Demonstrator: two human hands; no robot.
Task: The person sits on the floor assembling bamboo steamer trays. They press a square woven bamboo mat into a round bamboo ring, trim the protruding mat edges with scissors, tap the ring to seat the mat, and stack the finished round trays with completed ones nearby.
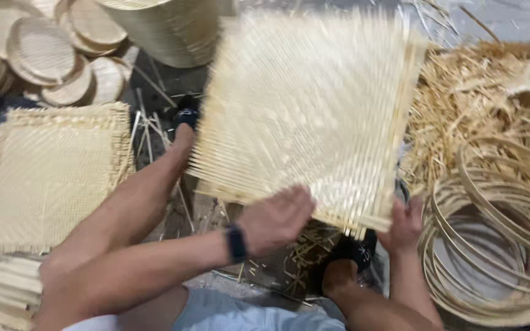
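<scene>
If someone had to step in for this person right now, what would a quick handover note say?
Left hand: on the near edge of the woven bamboo mat, wristband on that wrist.
Right hand: fingers grip the mat's near right corner.
Mat: held up and tilted over the legs, blurred; its strip ends stick out loose.
Nearby: another woven mat on the left, bamboo hoops on the right, round trays at top left.
No hoop is on the held mat yet.
</scene>
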